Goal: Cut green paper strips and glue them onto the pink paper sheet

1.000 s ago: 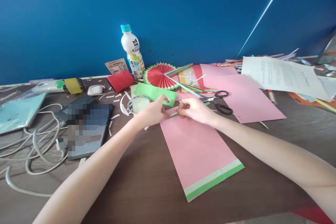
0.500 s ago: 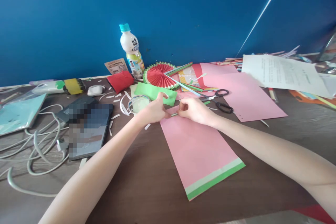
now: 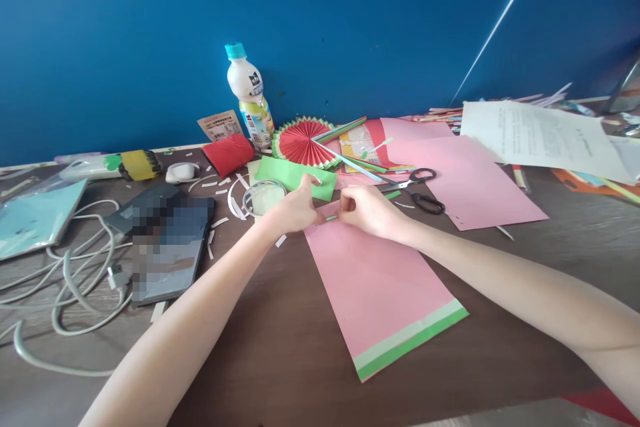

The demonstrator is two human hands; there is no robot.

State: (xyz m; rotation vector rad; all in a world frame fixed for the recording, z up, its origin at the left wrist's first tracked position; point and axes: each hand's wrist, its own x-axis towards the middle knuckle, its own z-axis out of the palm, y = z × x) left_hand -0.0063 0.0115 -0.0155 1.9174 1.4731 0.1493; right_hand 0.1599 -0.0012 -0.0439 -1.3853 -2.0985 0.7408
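A pink paper sheet (image 3: 377, 280) lies flat, with a pale green and a darker green band along its near edge. At its far end, a thin light green paper strip (image 3: 331, 218) spans the gap between my hands. My left hand (image 3: 295, 208) closes on the strip's left end, its index finger raised. My right hand (image 3: 370, 211) pinches the right end, fingers curled; the fingertips partly hide the strip. Just beyond is a folded green paper (image 3: 295, 177). A roll of clear tape (image 3: 247, 200) sits left of my left hand, and black-handled scissors (image 3: 423, 190) lie right of my right hand.
A red and green pleated paper fan (image 3: 305, 142) and a bottle (image 3: 253, 103) stand against the blue wall. More pink paper (image 3: 480, 180) lies at right. A tablet-like device (image 3: 175, 253), white cables (image 3: 65, 300) and paper scraps (image 3: 220, 221) are at left.
Almost nothing differs. Both hands keep their grip on the strip at the sheet's far end, and the view has shifted very slightly.
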